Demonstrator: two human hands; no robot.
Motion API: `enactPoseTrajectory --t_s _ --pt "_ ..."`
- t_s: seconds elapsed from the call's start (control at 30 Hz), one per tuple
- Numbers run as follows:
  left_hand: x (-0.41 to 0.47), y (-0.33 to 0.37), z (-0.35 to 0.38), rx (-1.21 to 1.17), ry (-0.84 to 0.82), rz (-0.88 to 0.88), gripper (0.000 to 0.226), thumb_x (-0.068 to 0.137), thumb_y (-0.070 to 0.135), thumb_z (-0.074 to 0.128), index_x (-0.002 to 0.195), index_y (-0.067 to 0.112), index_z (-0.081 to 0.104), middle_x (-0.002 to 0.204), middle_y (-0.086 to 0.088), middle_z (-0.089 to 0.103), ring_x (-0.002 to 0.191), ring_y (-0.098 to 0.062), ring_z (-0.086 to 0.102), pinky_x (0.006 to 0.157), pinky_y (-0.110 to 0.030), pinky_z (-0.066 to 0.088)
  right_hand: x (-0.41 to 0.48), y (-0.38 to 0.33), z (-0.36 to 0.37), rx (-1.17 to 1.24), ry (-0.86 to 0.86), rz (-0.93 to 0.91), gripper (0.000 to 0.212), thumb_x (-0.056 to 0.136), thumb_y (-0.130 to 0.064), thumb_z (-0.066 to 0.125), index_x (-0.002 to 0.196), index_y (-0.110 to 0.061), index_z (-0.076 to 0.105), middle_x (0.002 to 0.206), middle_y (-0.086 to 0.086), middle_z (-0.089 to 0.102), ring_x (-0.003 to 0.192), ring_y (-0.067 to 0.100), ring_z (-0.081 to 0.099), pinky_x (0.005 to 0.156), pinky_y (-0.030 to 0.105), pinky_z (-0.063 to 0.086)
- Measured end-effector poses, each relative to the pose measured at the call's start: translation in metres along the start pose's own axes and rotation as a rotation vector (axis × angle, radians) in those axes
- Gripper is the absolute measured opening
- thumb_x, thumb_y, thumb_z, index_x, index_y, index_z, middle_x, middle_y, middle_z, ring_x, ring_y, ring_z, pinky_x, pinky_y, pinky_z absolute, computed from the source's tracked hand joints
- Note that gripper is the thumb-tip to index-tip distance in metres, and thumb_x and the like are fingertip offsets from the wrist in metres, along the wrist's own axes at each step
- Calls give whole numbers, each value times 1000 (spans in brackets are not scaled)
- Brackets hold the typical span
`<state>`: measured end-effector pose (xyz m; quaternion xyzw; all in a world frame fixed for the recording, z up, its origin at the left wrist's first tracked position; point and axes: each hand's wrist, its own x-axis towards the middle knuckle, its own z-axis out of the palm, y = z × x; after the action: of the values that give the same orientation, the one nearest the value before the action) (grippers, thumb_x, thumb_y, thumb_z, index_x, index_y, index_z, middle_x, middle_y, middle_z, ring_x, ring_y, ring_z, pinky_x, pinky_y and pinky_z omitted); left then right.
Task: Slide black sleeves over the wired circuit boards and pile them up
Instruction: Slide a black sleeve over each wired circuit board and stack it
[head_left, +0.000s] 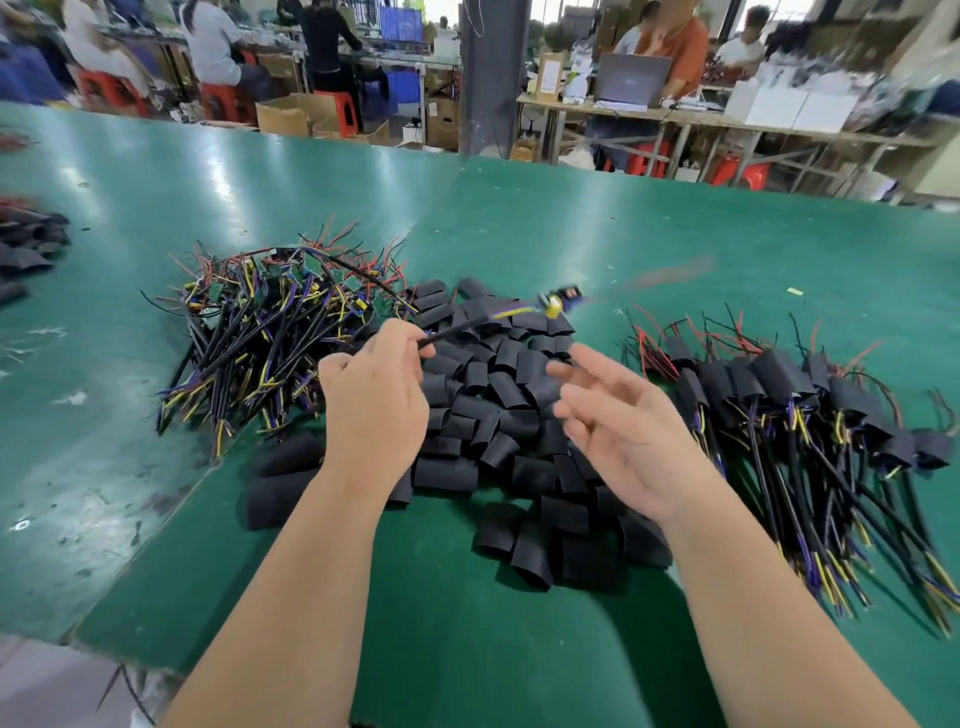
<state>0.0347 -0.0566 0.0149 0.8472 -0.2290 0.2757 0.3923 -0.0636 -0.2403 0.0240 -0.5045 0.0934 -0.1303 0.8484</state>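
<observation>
Both forearms (291, 571) reach in from 6 o'clock over the green surface (571, 223). Of the hands, the left hand (374, 395) pinches the black cable of one wired circuit board (558, 302), which hangs in the air toward 1 o'clock, blurred, above the heap of loose black sleeves (498, 415) at the centre. The right hand (618, 415) is empty, fingers spread and relaxed, just apart from the left (it too is blurred). Bare boards (270, 317) lie tangled at 10 o'clock; the sleeved pile (805, 405) sits at 3 o'clock. Held only by its cable, the board could whip about, I judge, and its red leads (670, 274) might snag the heap. With no sleeve taken up yet, a hasty grab could lift a flattened one whose mouth catches the board's corners and bunches instead of sliding on.
</observation>
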Motion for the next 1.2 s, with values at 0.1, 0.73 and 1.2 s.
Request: enactPoseTrajectory --t_s 0.1,0.73,1.2 --pt "-1 1 3 23 -87 37 28 91 11 30 94 18 57 67 18 49 60 -14 46 80 -37 25 1 -5 -1 199 -30 -77 57 70 -1 64 123 -21 58 81 2 66 68 14 66 57 18 49" --pt "-10 27 12 -94 -228 255 23 89 3 58 109 -1 68 89 -15 67 82 -32 66 76 -38 51 2 10 15 43 7 -204 8 77 -7 64 82 -8 69 77 6 73 73 18 71 58 19 51" --pt "-6 23 -6 -74 225 282 27 95 12 46 97 2 71 82 -9 67 74 -29 64 65 -33 49 -6 53 53 -1778 -521 -632 59 90 -48 57 143 -28 42 156 1 25 145 24 12 113 43 14"
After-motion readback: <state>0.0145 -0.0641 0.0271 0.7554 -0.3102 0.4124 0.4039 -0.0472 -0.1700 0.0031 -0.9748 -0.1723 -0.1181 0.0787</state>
